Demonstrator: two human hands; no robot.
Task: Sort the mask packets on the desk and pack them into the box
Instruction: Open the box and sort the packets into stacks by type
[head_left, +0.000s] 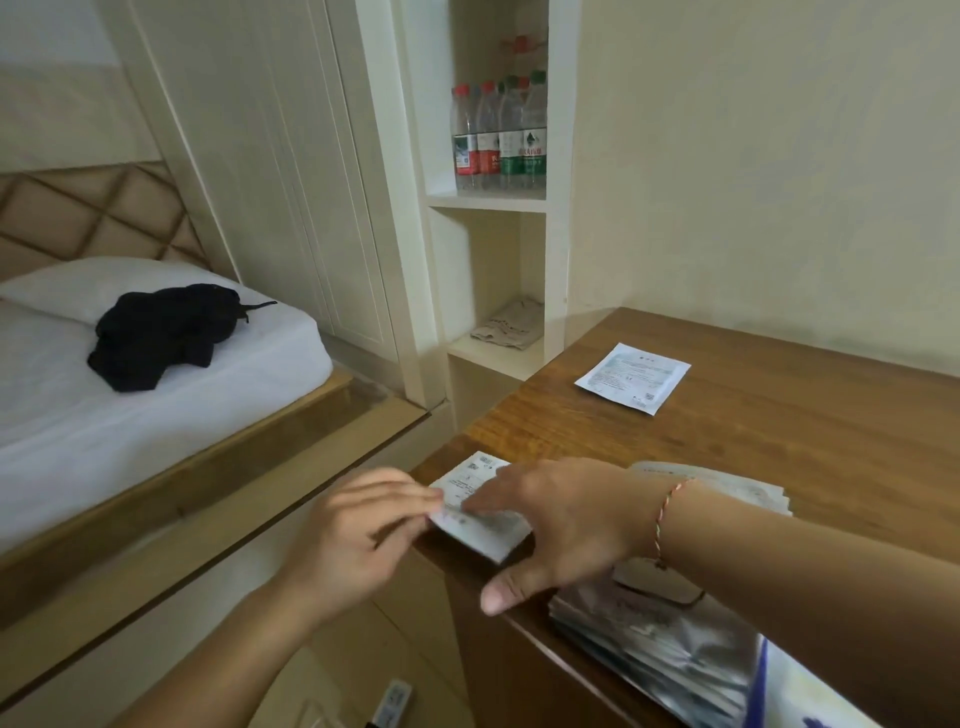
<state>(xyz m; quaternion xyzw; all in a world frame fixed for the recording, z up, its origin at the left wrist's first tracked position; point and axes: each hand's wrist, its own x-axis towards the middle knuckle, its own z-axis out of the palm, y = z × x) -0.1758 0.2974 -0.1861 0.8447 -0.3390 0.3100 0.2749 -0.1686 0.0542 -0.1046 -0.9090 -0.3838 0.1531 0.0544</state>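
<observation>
So we've got both hands on a small stack of mask packets (480, 512) sitting right at the desk (779, 441) corner, lower middle of the frame. The left hand (353, 540) has its fingers (415, 501) straight and pressed against the stack's left edge, and the right hand (561, 525) lies flat over the top with fingers spread and the thumb hanging off the desk's front edge. To us that looks like squaring the pile up so it stays neat for packing.

One loose packet (632, 378) lies well apart, further back on the desk right of centre. Another pile of packets (727, 486) peeks out behind the right wrist, and a silvery stack (665, 654) sits under the right forearm at lower right. We can't make out the box for sure.

Around: water bottles (498, 137) on the shelf up top, black clothing (161, 332) on the bed at left. The right forearm hides much of the near desk.
</observation>
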